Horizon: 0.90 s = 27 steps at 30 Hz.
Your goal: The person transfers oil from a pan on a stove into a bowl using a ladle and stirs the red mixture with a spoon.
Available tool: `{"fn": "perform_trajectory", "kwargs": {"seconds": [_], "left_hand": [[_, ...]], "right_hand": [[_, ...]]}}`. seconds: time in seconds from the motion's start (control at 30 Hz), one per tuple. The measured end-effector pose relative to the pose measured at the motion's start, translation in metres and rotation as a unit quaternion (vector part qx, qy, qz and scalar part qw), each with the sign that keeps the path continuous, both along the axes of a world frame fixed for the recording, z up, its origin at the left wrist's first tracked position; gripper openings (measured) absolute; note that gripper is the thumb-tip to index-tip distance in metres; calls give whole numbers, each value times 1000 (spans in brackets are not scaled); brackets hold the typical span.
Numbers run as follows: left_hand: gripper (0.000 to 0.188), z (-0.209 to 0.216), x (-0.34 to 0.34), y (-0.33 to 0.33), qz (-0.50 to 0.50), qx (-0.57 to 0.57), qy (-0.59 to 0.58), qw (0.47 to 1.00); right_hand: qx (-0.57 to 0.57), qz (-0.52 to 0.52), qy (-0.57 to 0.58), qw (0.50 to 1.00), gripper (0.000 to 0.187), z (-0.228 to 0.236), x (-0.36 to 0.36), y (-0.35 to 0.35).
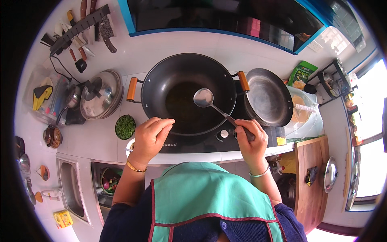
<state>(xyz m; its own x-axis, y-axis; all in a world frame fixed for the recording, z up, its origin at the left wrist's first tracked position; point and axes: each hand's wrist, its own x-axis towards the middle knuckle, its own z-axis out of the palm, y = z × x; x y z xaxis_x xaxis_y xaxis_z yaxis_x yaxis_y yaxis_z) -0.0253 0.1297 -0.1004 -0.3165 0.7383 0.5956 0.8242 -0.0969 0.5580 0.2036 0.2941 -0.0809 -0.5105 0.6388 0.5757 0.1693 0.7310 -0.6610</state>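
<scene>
A large black wok (pixel 188 93) with two wooden-capped handles sits on the cooktop, a thin pool of oil in its bottom. My right hand (pixel 252 140) grips the dark handle of a steel ladle (pixel 204 98), whose empty bowl hangs over the wok's right side. At the wok's near-left rim my left hand (pixel 150 135) is pinched shut, fingertips together over the edge; I cannot see anything between them. A small bowl of chopped green vegetable (pixel 125 127) stands just left of that hand.
A second steel pan (pixel 268 97) rests right of the wok. Stacked pot lids (pixel 101 94) lie to the left, a knife and utensil rack (pixel 80 25) hangs on the wall, and a sink (pixel 72 188) with a vegetable basin (pixel 109 180) sits lower left.
</scene>
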Motion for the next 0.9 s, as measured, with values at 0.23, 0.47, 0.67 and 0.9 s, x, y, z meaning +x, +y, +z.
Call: {"fn": "perform_trajectory", "kwargs": {"seconds": [0.23,0.47,0.67,0.9], "left_hand": [[13,0,2,7,-25,-4,-2,1000],[14,2,2,12,-44,-8,6,999],[14,-3,-1,8,-35,-9,-1,999],[14,-1,3,7,-35,-12,-8,999]], "right_hand": [[-9,8,-7,1000,12,3,-9,-3],[-11,15,-15,1000,12,3,-18,-7],[-6,17,-19,1000,12,0,-21,-7],[-18,42,-22,999,12,0,-27,-9]]}}
